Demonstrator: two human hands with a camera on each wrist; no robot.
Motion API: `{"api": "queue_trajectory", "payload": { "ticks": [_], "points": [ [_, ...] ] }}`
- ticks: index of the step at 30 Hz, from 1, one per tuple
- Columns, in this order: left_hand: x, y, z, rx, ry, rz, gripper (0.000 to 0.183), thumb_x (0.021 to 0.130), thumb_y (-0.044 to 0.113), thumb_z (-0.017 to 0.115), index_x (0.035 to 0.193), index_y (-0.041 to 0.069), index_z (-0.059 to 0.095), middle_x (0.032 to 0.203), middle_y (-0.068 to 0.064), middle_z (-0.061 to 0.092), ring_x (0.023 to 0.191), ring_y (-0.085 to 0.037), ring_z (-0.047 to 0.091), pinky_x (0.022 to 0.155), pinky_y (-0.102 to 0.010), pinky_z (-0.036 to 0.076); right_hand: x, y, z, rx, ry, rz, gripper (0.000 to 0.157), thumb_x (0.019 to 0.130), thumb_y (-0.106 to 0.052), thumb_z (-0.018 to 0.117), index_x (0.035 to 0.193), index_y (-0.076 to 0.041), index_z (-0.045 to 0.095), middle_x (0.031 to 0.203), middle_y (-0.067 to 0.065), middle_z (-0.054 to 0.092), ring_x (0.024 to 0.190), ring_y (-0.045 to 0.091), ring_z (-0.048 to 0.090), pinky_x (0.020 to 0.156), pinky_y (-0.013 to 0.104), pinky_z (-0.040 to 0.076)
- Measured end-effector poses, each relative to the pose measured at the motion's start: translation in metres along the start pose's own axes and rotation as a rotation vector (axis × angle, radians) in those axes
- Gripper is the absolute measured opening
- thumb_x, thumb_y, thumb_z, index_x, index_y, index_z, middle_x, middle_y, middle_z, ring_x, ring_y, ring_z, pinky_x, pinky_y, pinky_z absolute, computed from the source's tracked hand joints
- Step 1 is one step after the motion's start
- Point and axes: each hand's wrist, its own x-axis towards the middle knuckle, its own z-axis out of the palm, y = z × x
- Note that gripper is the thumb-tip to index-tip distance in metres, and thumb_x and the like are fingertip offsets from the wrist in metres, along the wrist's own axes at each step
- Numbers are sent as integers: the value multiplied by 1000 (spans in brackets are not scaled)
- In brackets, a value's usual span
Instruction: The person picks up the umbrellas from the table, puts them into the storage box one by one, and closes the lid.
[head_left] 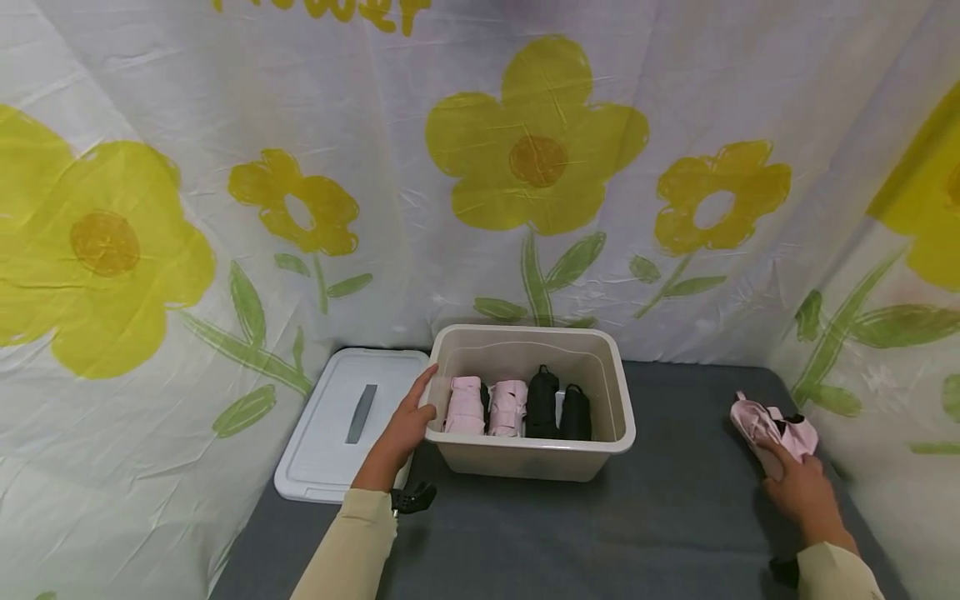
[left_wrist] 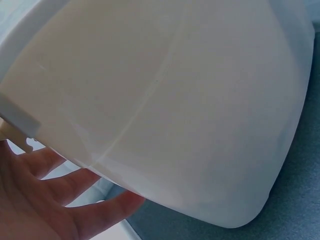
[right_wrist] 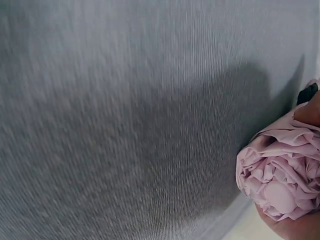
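My left hand (head_left: pixel 405 425) rests against the left end of a beige plastic bin (head_left: pixel 517 462), index finger stretched along the rim. In the left wrist view its fingers (left_wrist: pixel 107 212) lie fairly straight and spread, partly hidden behind the bin wall. Upright inside the bin stand pink bundles (head_left: pixel 465 408) and black bundles (head_left: pixel 542 404) that look like folded umbrellas. Far to the right, my right hand (head_left: pixel 806 492) grips a pink folding umbrella (head_left: pixel 750 421) just above the table. Bunched fabric (right_wrist: pixel 280 185) at the umbrella's end shows in the right wrist view, with a dark part beside the fingers.
A white lid (head_left: pixel 318 450) with a grey handle lies left of the bin. Dark grey cloth (head_left: pixel 675 500) covers the table. Behind and at the sides hangs a white curtain (head_left: pixel 390 250) with yellow flowers, close to the bin's back.
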Motion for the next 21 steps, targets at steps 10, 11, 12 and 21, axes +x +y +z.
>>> {"api": "queue_trajectory", "payload": {
  "ticks": [10,11,12,21],
  "points": [
    [-5,7,1,-5,3,5,77,86,4,38,154,36,20,163,-10,13,146,-38,18,107,-66,27,-10,-34,-2,88,143,-65,56,82,-10,59,135,-4,42,113,46,37,94,60,46,64,64,41],
    [-5,6,1,-5,1,9,77,86,3,38,154,36,20,163,-11,13,146,-38,18,107,-66,27,-12,-39,-2,99,171,-76,55,82,-10,60,134,-5,43,112,45,39,93,58,47,63,63,41],
    [-5,7,1,-4,1,11,77,86,3,38,154,35,20,163,-11,13,146,-39,19,107,-66,27,-13,-44,-3,110,192,-89,54,82,-9,60,134,-5,45,111,44,41,94,57,46,62,61,41],
    [-1,0,0,-3,7,18,77,86,4,38,154,36,21,163,-10,14,146,-39,19,107,-67,26,-16,-80,-15,177,242,-171,49,89,-15,61,136,-8,47,114,39,47,101,53,46,69,62,39]
  ]
}}
